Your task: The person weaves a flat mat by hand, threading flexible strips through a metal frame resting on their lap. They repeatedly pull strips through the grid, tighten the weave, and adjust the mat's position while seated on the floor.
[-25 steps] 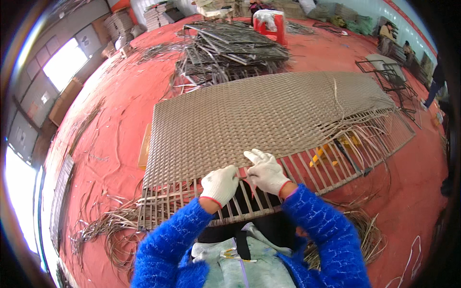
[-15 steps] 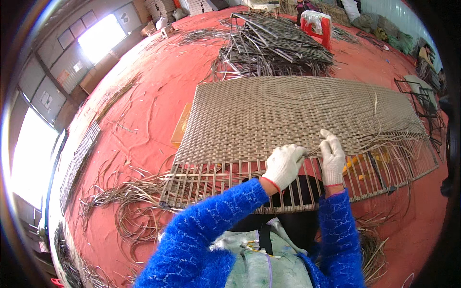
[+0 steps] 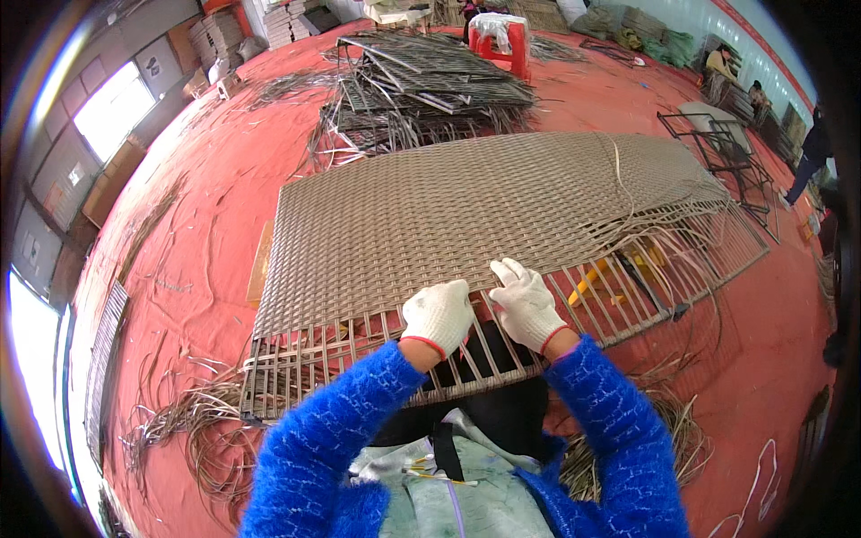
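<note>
Through the head view, my only feed, the scene has swung leftward over the last half second. A strand showed stretched between the hands then; now I can't make one out, and both hands are down on the woven panel [image 3: 430, 215]. I judge that the work sits right at the border of its weave and is unfinished, since bare bars [image 3: 309, 377] run along the panel's near side.

The panel lies in front of the wearer. At its near weave edge, the left hand [image 3: 439, 314] has its fingers curled in tight; what they might be pinching is hidden from me. Just beside it along that edge, the right hand [image 3: 527, 308] has two fingers stretched out over the weave; I can't tell whether its thumb grips anything. Loose strands [image 3: 682, 238] trail across the panel's right end, and a stack of frames [image 3: 426, 94] stands beyond its far edge.
</note>
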`<state>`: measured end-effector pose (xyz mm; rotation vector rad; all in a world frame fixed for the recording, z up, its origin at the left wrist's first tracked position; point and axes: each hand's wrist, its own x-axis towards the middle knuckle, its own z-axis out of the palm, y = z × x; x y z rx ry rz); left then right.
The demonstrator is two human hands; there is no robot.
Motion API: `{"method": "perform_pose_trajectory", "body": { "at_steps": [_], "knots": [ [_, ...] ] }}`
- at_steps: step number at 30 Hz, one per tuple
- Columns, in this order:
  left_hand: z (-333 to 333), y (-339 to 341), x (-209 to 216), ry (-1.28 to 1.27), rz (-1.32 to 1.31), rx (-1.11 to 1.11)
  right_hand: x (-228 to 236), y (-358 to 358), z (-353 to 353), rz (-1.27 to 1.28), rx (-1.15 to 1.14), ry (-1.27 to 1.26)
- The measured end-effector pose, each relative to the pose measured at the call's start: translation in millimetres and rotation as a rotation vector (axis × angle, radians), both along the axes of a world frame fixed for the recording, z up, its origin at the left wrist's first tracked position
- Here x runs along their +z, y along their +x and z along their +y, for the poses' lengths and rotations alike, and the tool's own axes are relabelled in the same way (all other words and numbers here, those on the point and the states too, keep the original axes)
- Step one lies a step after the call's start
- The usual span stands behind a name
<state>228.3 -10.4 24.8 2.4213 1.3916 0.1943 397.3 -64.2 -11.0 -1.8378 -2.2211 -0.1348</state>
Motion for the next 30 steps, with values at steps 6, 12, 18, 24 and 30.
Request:
{"method": "perform_pose_trajectory", "body": {
  "at_steps": [6, 12, 18, 24, 30],
  "knots": [
    [-2.7, 6.3, -1.7, -0.110, 0.006, -0.057, -2.3, 6.1, -2.4, 0.138, 0.028, -0.077],
    [-1.2, 18.0, -0.1, 0.091, -0.052, -0.162, -5.5, 17.9, 5.3, 1.077, -0.124, -0.029],
    [4.8, 62.2, 3.6, -0.377, -0.714, -0.212, 6.1, 34.3, -0.7, 1.469, -0.125, 0.404],
    [10.6, 51.7, 13.2, -0.277, -0.342, -0.008, -0.5, 44.5, 0.0, 0.750, -0.263, 0.070],
    [-1.8, 60.3, 6.3, -0.057, 0.049, -0.070, -11.3, 54.2, -12.9, 0.174, -0.089, 0.087]
  ]
}}
